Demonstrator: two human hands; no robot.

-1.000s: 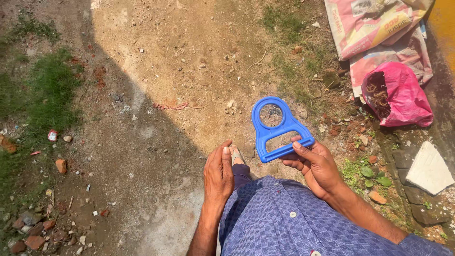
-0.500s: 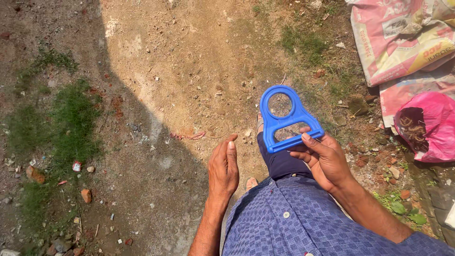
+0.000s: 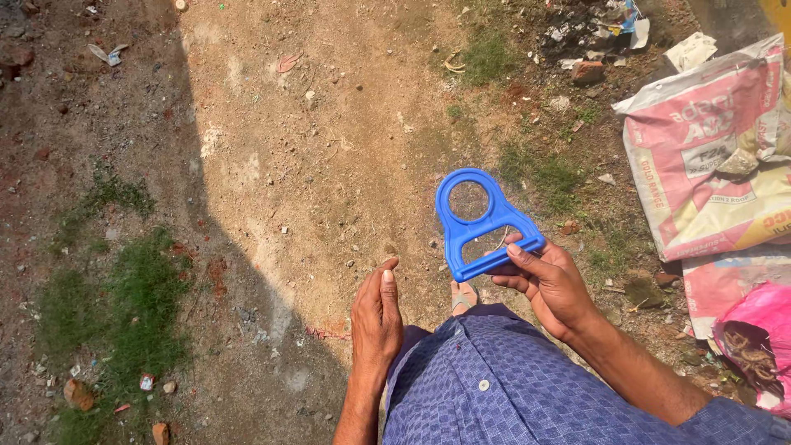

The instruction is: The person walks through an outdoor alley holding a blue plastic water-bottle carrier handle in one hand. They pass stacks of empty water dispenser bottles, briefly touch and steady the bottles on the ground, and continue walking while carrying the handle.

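Note:
My right hand (image 3: 548,280) grips the flat bar end of a blue plastic handle (image 3: 479,224) that has a round ring at its far end. The handle is held out in front of my body, above the dirt. My left hand (image 3: 377,320) hangs at my side with fingers straight and together, holding nothing. Below both hands are my blue checked shirt (image 3: 511,387) and one sandalled foot (image 3: 464,297).
Bare dirt ground (image 3: 313,165) stretches ahead, with grass patches (image 3: 124,288) at the left and small stones and brick bits. At the right lie pink and white printed sacks (image 3: 709,156) and a pink bag (image 3: 754,338). Rubbish sits at the top right.
The view has shifted forward over the ground; the sacks now sit further right. My right hand still holds the blue handle and my left hand still hangs empty.

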